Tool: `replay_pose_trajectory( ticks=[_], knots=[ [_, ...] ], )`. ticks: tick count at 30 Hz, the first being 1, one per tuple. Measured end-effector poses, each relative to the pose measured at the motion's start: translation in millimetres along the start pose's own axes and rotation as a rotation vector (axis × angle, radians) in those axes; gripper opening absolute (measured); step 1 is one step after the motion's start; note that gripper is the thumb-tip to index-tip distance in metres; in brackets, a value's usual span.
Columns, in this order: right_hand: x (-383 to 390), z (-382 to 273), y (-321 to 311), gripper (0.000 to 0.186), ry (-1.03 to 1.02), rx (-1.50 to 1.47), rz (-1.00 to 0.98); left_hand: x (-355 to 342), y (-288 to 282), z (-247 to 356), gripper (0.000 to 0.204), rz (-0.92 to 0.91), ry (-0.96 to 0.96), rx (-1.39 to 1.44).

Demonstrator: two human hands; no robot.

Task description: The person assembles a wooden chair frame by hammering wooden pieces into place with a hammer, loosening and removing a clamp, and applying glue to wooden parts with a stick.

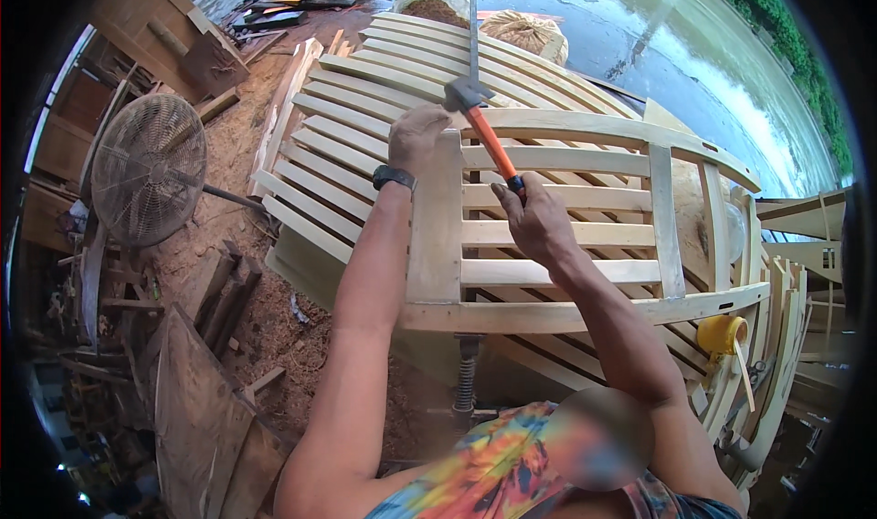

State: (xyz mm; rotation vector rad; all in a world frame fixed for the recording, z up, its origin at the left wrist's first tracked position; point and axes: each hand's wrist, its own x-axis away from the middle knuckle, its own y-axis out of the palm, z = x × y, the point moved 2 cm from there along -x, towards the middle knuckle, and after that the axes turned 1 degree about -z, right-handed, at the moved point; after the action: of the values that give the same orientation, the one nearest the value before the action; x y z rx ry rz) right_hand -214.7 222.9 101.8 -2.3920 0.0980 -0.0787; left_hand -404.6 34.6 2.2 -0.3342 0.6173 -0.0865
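Note:
My right hand [541, 219] is wrapped round the orange handle of a hammer [491, 142], near its dark lower end. The grey hammer head is over the far left corner of a pale wooden slatted frame [557, 316]. Beside the head, my left hand [418, 137], with a dark watch on its wrist, is closed at that corner; its fingertips are partly hidden, so what they pinch cannot be made out. A wide board [436, 222] forms the frame's left end. A long metal clamp bar [473, 26] rises beyond the hammer, and a clamp screw [465, 386] hangs below the near edge.
Under the frame spreads a larger stack of pale slats [333, 140]. To the left stand a round fan [151, 170] and dark wood offcuts [206, 400] on sawdust. A yellow container [720, 334] with a stick is at the right. Sacks [525, 33] sit at the back.

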Motion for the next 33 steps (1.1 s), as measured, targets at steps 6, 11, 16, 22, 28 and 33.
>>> replay_pose_trajectory(
  ticks=[6,11,16,22,28,33],
  knots=[
    [0.1,-7.9,-3.7,0.039,-0.023,-0.011,0.017,-0.6,-1.3,3.6,0.016,-0.009,-0.028,-0.032],
    [-4.3,-8.3,-11.2,0.04,0.044,0.06,-0.049,-0.7,-1.0,1.2,0.016,-0.045,-0.103,-0.008],
    [-3.9,-13.4,-6.4,0.039,0.019,-0.075,0.017,1.1,1.9,-6.5,0.015,0.012,0.007,-0.044],
    [-5.1,-16.2,-5.2,0.031,-0.028,0.021,0.001,0.0,-3.0,-8.0,0.019,-0.062,-0.013,-0.05],
    [37.5,-17.0,31.4,0.037,0.116,-0.432,-0.045,4.0,-12.4,-24.8,0.043,0.199,-0.451,0.32],
    [32.3,-31.1,58.5,0.04,0.328,-0.586,-0.144,8.4,-4.2,-24.7,0.061,0.169,-0.535,0.075]
  ],
)
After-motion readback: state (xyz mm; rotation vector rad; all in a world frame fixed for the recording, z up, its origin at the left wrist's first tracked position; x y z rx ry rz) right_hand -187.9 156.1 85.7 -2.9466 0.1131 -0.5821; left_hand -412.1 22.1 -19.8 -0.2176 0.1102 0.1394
